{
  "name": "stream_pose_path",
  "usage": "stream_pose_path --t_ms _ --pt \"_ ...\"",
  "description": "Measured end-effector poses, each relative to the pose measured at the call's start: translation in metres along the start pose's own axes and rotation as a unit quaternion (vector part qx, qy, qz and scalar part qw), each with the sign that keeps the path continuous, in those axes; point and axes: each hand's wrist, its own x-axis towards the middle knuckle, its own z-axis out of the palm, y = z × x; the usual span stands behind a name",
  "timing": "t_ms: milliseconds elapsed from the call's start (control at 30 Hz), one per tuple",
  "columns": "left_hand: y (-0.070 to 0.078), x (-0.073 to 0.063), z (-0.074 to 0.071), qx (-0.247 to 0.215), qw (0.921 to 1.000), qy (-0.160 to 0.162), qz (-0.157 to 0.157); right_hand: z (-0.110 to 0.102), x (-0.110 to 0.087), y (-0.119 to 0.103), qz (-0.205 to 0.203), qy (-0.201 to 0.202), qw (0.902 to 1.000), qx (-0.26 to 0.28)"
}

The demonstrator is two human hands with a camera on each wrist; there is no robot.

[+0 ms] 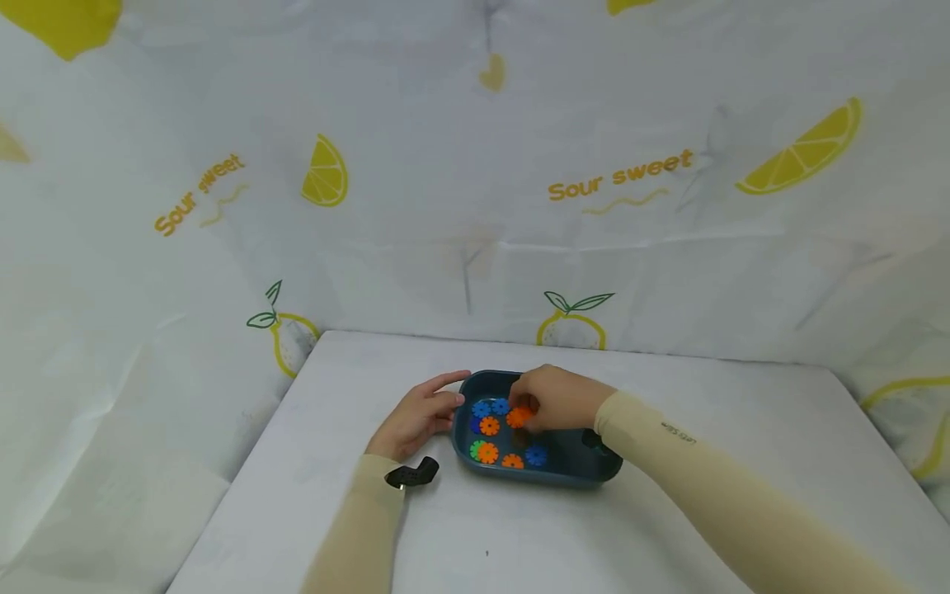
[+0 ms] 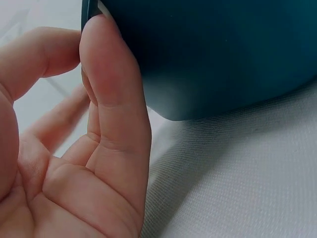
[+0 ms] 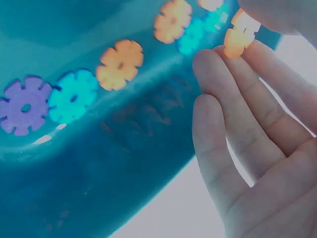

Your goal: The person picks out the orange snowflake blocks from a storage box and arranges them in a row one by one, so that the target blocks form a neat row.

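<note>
My left hand point(image 1: 411, 419) is at the left end of a dark teal tray point(image 1: 571, 479), its thumb and fingers pinching the rim; the left wrist view shows digits on either side of the edge. Over the tray's middle, my right hand point(image 1: 558, 398) reaches in from the right. Between its thumb and fingertips it pinches an orange snowflake disc point(image 3: 241, 33), a flat, notched plastic piece. Blue discs point(image 1: 482, 408), orange discs point(image 1: 489, 426) and a green disc point(image 1: 477, 450) lie mostly in the tray's left half. The right hand hides part of the tray's far side.
The tray stands on a white-covered table point(image 1: 319, 388). A white cloth with lemon prints point(image 1: 416, 272) hangs behind the table's far edge. A dark round spot point(image 1: 591, 439) shows at the tray's right end, partly behind the right wrist.
</note>
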Motion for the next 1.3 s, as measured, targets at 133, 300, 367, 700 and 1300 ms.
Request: stream_pose_path --t_ms 133,300,367,700,1300 --pt "-0.001 0.000 0.000 -0.009 0.9999 -0.007 -0.001 -0.008 -0.012 0.006 -0.009 0.035 0.9989 0.028" --pt "-0.002 0.001 0.001 -0.015 0.9999 -0.005 -0.005 -0.012 -0.031 0.016 -0.008 0.079 0.9945 0.068" --pt "-0.003 0.000 0.002 -0.014 0.9999 -0.002 -0.005 -0.013 -0.039 0.021 -0.006 0.097 0.9922 0.078" --pt "0.000 0.000 0.005 -0.016 0.9999 -0.005 -0.002 -0.015 -0.083 0.052 0.022 0.200 0.9740 0.104" --pt "-0.003 -0.002 0.006 -0.026 0.9996 0.000 -0.005 0.023 -0.143 0.099 0.116 0.266 0.9479 0.131"
